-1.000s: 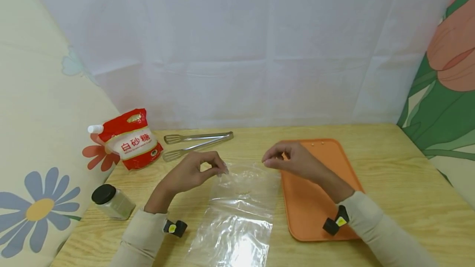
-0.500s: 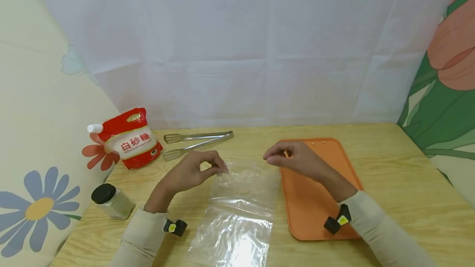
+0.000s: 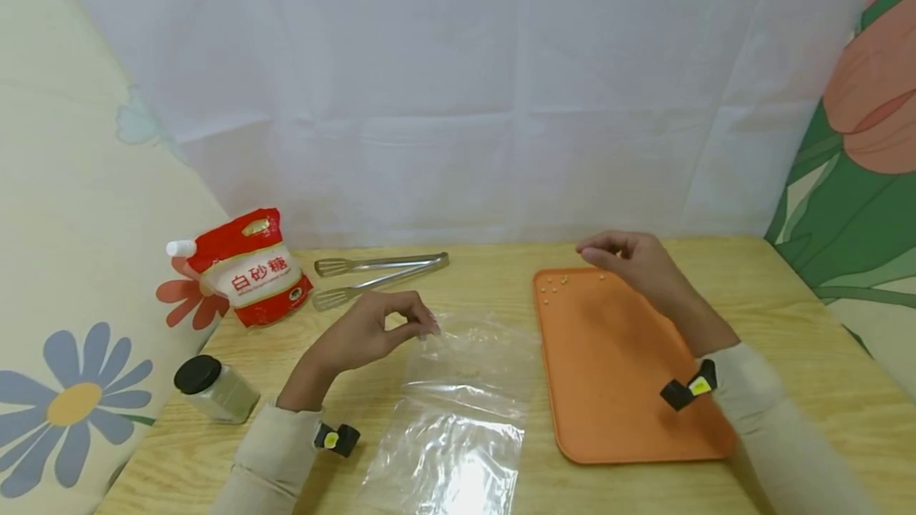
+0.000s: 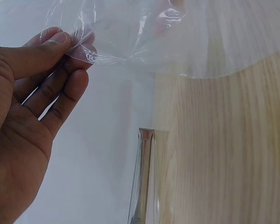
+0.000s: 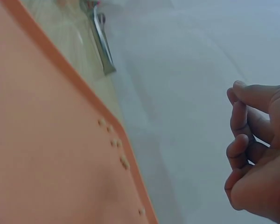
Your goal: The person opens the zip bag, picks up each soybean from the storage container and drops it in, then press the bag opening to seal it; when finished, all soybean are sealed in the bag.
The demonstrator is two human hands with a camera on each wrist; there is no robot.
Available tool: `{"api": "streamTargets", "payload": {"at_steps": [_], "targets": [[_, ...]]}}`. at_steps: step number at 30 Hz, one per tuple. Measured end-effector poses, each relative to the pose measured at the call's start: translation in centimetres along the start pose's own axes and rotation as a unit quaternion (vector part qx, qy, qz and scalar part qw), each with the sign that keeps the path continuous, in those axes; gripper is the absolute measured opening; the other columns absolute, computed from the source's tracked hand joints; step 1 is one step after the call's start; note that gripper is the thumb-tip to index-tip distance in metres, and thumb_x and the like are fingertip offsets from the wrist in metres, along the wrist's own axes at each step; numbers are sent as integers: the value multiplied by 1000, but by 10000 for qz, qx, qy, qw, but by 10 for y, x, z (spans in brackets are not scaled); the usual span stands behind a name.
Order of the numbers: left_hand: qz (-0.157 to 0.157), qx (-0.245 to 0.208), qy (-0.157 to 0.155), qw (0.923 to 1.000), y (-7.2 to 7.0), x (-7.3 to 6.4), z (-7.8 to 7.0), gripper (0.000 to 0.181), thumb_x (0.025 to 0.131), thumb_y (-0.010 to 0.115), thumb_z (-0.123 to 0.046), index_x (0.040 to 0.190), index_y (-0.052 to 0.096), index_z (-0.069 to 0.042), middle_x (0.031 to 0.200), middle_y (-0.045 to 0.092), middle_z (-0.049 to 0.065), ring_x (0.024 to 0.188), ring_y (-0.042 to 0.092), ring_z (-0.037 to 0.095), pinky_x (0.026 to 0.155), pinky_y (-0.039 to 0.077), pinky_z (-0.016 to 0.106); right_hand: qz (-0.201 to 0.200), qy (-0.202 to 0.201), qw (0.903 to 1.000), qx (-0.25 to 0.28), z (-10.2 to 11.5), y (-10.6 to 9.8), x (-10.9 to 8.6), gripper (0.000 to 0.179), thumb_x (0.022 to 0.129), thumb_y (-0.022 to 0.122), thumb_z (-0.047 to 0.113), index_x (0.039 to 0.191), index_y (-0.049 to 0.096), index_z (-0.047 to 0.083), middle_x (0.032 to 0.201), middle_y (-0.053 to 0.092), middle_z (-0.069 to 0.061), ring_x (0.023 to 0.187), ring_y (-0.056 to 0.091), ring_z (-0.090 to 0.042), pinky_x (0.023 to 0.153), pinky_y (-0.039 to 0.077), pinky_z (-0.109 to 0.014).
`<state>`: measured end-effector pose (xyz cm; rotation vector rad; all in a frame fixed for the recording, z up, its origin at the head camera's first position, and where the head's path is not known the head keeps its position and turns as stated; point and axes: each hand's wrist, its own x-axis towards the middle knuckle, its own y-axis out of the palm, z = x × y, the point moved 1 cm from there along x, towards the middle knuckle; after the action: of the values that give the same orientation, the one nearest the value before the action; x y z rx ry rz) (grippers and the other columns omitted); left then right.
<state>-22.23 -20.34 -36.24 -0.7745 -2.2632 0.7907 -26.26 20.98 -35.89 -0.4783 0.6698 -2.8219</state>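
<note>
The left hand (image 3: pixel 368 334) pinches an edge of the clear bag (image 3: pixel 465 400), stretching below and right of those fingertips; its thin film could slip or fold shut if that pinch loosens. By the tray's (image 3: pixel 622 388) far edge, small beads (image 5: pixel 124 163) lie below and left of the right hand (image 3: pixel 637 267), whose thumb and fingertip meet with nothing visible between, and a knock might scatter them. On the wooden table (image 3: pixel 758 292), a jar (image 3: pixel 229 396) and red pouch (image 3: pixel 258 276) sit left of the left fingertips, tongs (image 3: pixel 386 265) beyond, white cloth (image 3: pixel 429 102) behind.
</note>
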Motion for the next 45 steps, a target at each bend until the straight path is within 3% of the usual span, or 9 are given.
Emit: {"api": "streamTargets", "payload": {"at_steps": [6,10,15,21,28,45], "targets": [[-27,22,-79,10000,2,-1,-1,19,92,71,-3,100,70,-20,95,72,-8,83,68,12,79,55,31,-205,342,9992,-8,-27,-21,0,37,98,66,38,123,71,12,125,66,-8,108,59,-20,88,51,-36],[-67,47,-100,9999,3,0,-8,20,90,71,4,98,70,-14,93,72,-2,81,68,16,78,55,31,-224,662,9975,116,-44,-28,0,46,98,66,39,127,67,3,127,65,-14,112,59,-12,98,47,-44],[-82,-38,-57,9999,1,2,-26,17,90,69,9,96,69,-7,91,72,4,80,68,20,78,54,31,-240,1070,9939,-98,-64,-36,-1,49,98,66,40,126,66,0,126,64,-18,108,59,-15,96,48,-43],[-67,-39,28,10000,-1,2,-30,18,91,68,8,97,69,-8,91,72,5,80,67,21,77,54,31,-24,1318,9887,-712,-83,-40,-2,46,99,65,40,124,68,2,121,64,-19,102,58,-27,81,50,-37],[-46,-112,-59,9999,0,2,-32,17,90,69,9,97,69,-6,91,72,6,80,68,22,79,55,31,103,1111,9838,-1402,-91,-39,-1,33,99,67,32,120,72,8,110,69,-13,94,61,-26,74,51,-36],[-54,-64,-105,9999,-1,2,-31,16,91,68,7,97,69,-8,92,72,7,81,68,21,79,55,31,129,791,9789,-1880,-98,-34,3,24,99,67,29,115,75,13,111,71,-10,96,63,-29,79,50,-48]]}}
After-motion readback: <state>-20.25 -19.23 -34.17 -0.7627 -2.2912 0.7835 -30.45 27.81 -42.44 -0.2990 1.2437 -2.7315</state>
